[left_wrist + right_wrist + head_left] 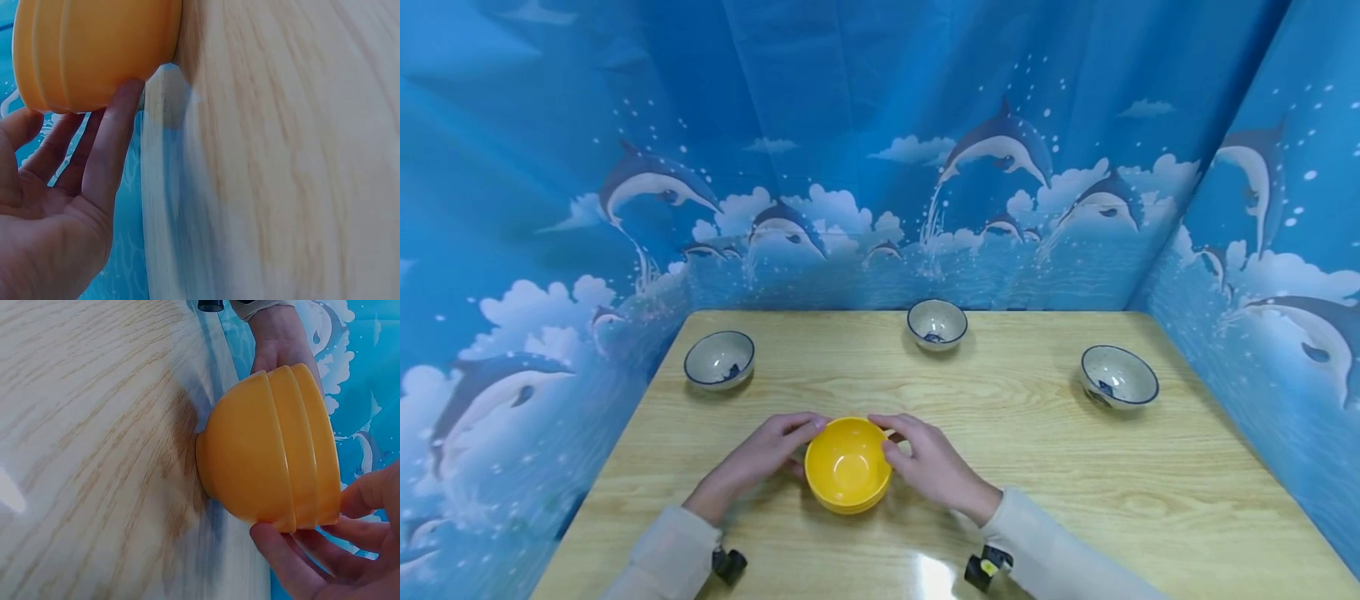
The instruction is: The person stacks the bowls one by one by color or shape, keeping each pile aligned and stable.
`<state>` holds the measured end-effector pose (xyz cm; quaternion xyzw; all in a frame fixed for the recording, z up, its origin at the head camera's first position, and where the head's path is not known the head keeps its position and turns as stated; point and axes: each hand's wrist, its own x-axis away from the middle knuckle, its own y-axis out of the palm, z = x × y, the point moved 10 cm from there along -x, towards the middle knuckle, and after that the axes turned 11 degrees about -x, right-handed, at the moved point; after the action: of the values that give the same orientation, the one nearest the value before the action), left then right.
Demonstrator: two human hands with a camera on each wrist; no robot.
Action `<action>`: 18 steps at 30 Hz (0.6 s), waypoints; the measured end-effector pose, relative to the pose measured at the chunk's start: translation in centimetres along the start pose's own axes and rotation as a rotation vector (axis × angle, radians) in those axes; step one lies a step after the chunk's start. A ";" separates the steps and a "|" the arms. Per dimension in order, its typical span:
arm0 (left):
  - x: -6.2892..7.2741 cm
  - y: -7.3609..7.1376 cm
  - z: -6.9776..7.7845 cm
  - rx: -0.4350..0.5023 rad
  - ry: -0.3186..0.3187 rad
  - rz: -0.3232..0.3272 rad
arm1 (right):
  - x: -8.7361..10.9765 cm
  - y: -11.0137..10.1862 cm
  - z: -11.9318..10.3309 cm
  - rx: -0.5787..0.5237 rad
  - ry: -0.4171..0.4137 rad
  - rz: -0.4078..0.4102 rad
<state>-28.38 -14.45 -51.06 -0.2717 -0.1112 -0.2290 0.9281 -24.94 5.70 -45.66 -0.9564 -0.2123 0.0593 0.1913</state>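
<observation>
A stack of nested yellow bowls [848,467] stands near the front middle of the table, its layered rims showing in the right wrist view. From the left side, my left hand [779,447] grips the stack, thumb near the top rim and fingers against the outer wall. My right hand [929,461] holds the opposite side, with its thumb at the rim and its fingertips under the lower bands of the yellow bowls [262,450]. In the left wrist view, the fingers [112,137] touch the side of the yellow bowls [100,50].
Three pale bowls with blue rims stand farther back on the wooden table [1000,375]: one at left [719,360], one at the back middle [937,324], one at right [1120,377]. A blue dolphin-print curtain [850,167] encloses the table's back and sides.
</observation>
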 end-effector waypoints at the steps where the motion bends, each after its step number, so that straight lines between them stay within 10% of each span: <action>1: 0.0 0.0 0.0 0.001 0.000 -0.001 | 0.0 0.0 0.1 -0.005 -0.001 0.003; 18: -0.1 0.0 -0.1 0.001 -0.008 0.003 | 1.2 -5.3 3.3 -0.170 0.034 0.142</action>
<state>-28.45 -14.44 -51.21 -0.2724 -0.1145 -0.2264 0.9281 -26.52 11.75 -46.63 -0.9827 -0.1451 0.0385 0.1086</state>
